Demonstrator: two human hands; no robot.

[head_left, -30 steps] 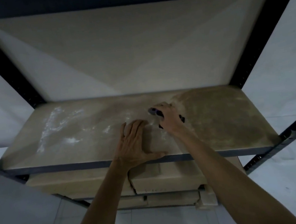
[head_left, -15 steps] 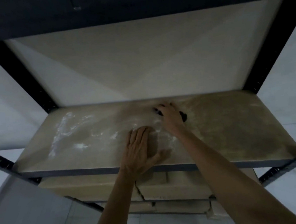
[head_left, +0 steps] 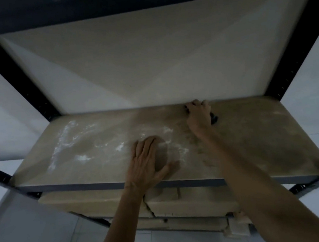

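Left post (head_left: pixel 24 79): black upright closing the left end of the shelf board (head_left: pixel 104 165); no room past it.
White dust (head_left: pixel 69 143): streaks over the board's left half, lying as they did a second ago, so that stretch is probably yet to be wiped.
Left hand (head_left: pixel 149 164): flat with fingers straight, pressing the board just behind its front edge; it holds nothing and stays put as a brace.
Right hand (head_left: pixel 199 115): has slid from mid-board to the back edge, against the wall (head_left: pixel 149 63); its grip is curled over the dark pad (head_left: pixel 214 118).
Dark pad: under that hand at the rear edge; no travel remains backward, while open board lies to either side.
Right post (head_left: pixel 295 59): well apart from the hand.
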